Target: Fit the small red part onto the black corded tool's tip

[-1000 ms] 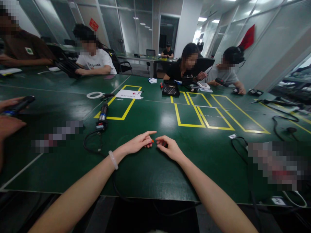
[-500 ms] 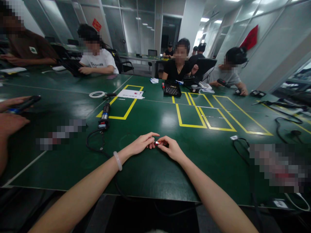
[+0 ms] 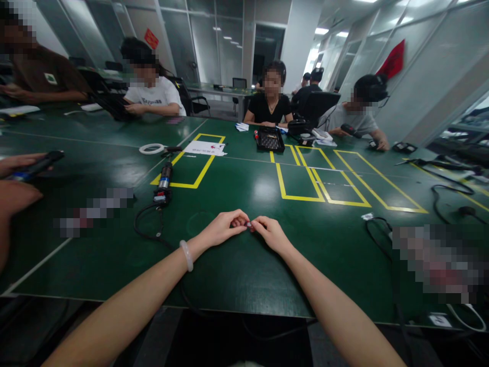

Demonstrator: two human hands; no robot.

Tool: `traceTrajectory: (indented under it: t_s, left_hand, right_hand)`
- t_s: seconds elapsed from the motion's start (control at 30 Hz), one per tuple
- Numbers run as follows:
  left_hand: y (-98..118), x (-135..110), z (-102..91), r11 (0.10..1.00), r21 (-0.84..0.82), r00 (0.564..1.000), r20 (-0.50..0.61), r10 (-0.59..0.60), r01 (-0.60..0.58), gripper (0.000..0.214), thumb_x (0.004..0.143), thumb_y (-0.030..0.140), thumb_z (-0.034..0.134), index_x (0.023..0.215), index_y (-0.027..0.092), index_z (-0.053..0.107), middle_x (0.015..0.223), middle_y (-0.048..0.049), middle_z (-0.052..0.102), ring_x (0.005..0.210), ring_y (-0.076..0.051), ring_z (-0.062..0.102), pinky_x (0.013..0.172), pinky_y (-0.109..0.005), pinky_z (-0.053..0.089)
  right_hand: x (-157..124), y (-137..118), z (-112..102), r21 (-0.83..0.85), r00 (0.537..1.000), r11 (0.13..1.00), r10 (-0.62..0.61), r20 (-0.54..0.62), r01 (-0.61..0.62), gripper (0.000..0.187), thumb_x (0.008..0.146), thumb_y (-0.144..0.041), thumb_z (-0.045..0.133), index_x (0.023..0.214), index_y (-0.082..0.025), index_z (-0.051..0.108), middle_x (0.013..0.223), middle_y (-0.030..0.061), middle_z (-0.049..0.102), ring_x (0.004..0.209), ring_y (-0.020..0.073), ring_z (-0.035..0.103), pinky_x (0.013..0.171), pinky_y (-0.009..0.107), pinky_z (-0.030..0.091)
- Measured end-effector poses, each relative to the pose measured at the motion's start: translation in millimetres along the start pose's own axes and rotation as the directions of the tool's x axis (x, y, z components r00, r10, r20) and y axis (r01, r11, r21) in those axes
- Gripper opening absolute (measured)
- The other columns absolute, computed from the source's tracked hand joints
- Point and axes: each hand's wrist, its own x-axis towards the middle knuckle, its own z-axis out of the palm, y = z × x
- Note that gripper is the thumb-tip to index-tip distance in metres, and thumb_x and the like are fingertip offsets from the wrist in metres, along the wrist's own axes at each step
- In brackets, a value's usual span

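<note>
My left hand [image 3: 223,229] and my right hand [image 3: 270,233] meet fingertip to fingertip over the green table [image 3: 244,265]. Both pinch a tiny part [image 3: 248,224] between them; it shows a bit of red and metal and is too small to name. A pale bracelet [image 3: 187,255] circles my left wrist. Both forearms reach in from the near table edge.
An electric screwdriver [image 3: 164,182] with a black cable lies to the left of my hands. Yellow tape rectangles [image 3: 301,181] mark the table. A black tray [image 3: 270,139] stands farther back. Another person's hands [image 3: 17,178] hold a tool at far left. Several people sit across the table. Cables [image 3: 378,229] lie at right.
My hands have come together: a second ago they were slightly apart with the left fingers stretched out, now both pinch the small part. A person across the table has sat upright.
</note>
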Motion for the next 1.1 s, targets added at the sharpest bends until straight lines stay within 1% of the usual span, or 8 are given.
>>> traceTrajectory:
  t_s: [0.07,0.17,0.4,0.57,0.7,0.87,1.03,1.1]
  left_hand:
    - [0.6,-0.1,-1.0,1.0,0.009,1.0,-0.022,-0.005,0.005,0.02,0.087,0.032,0.056,0.1,0.018,0.061,0.091,-0.0026,0.065,0.081,-0.013,0.06,0.076,-0.027,0.047]
    - [1.3,-0.2,-2.1,1.0,0.018,0.999,-0.043,-0.019,0.02,0.022,0.088,0.035,0.056,0.099,0.017,0.061,0.09,-0.0027,0.065,0.08,-0.014,0.06,0.075,-0.026,0.047]
    - [3.3,-0.9,-5.0,0.999,0.041,0.999,-0.009,-0.033,0.034,0.029,0.086,0.041,0.058,0.102,0.018,0.061,0.089,-0.0027,0.065,0.081,-0.015,0.06,0.075,-0.027,0.048]
    - [-5.8,-0.1,-30.9,0.953,0.287,0.982,-0.185,-0.04,0.093,0.037,0.089,0.049,0.05,0.108,0.02,0.061,0.098,-0.005,0.065,0.089,-0.019,0.06,0.08,-0.031,0.047]
    - [-25.5,-10.4,-77.6,0.785,0.537,0.866,-0.5,0.002,0.308,0.038,0.091,0.047,0.042,0.107,0.019,0.063,0.11,-0.0087,0.062,0.106,-0.024,0.056,0.094,-0.038,0.042]
    - [-54.5,-45.3,-134.5,0.529,0.488,0.572,-0.82,0.006,0.694,0.053,0.087,0.052,0.045,0.128,0.019,0.054,0.135,-0.0164,0.048,0.123,-0.037,0.044,0.099,-0.049,0.035]
    - [-76.4,-65.1,-156.2,0.435,0.354,0.52,-0.775,-0.36,0.828,0.07,0.077,0.066,0.052,0.127,0.018,0.053,0.131,-0.0225,0.05,0.113,-0.043,0.052,0.084,-0.053,0.044]
    - [-81.7,-65.3,-158.4,0.421,0.335,0.508,-0.752,-0.419,0.843,0.066,0.076,0.066,0.054,0.124,0.02,0.056,0.127,-0.0225,0.053,0.108,-0.042,0.056,0.079,-0.054,0.045]
  right_hand:
    - [-0.7,0.4,1.4,0.084,1.0,0.996,0.014,-0.017,-0.012,0.021,0.093,-0.035,0.052,0.095,-0.018,0.064,0.079,0.001,0.067,0.072,0.0139,0.06,0.069,0.026,0.044]
    - [-1.4,-0.2,3.1,0.194,1.0,0.981,0.001,-0.028,0.004,0.03,0.087,-0.033,0.061,0.112,-0.018,0.056,0.086,0.001,0.067,0.077,0.0137,0.061,0.074,0.026,0.047]
    - [-1.3,-5.4,1.4,0.129,0.999,0.991,-0.034,-0.015,0.035,0.015,0.086,-0.027,0.06,0.098,-0.017,0.062,0.087,0.0024,0.066,0.079,0.0137,0.06,0.076,0.027,0.047]
    - [-2.1,-7.8,-2.1,0.117,0.999,0.993,-0.001,-0.045,0.006,0.016,0.087,-0.028,0.06,0.099,-0.017,0.064,0.086,0.0023,0.066,0.077,0.0139,0.059,0.074,0.027,0.046]
    - [-2.3,-8.5,-4.0,0.11,0.999,0.994,0.003,-0.047,0.002,0.016,0.086,-0.028,0.06,0.098,-0.018,0.064,0.086,0.0022,0.066,0.078,0.0139,0.059,0.075,0.027,0.046]
    - [-1.7,-9.1,-4.4,0.108,0.999,0.994,0.015,-0.041,-0.01,0.016,0.086,-0.028,0.06,0.098,-0.017,0.064,0.086,0.0021,0.066,0.078,0.0139,0.059,0.074,0.027,0.046]
    - [-2.2,-8.0,-4.5,0.108,0.999,0.994,0.009,-0.039,-0.005,0.017,0.087,-0.029,0.06,0.098,-0.017,0.065,0.085,0.0024,0.066,0.077,0.0138,0.058,0.073,0.026,0.045]
    - [-2.5,-7.8,-4.7,0.108,0.999,0.994,0.009,-0.042,-0.004,0.017,0.087,-0.029,0.06,0.098,-0.017,0.065,0.086,0.0026,0.066,0.077,0.0139,0.059,0.073,0.026,0.045]
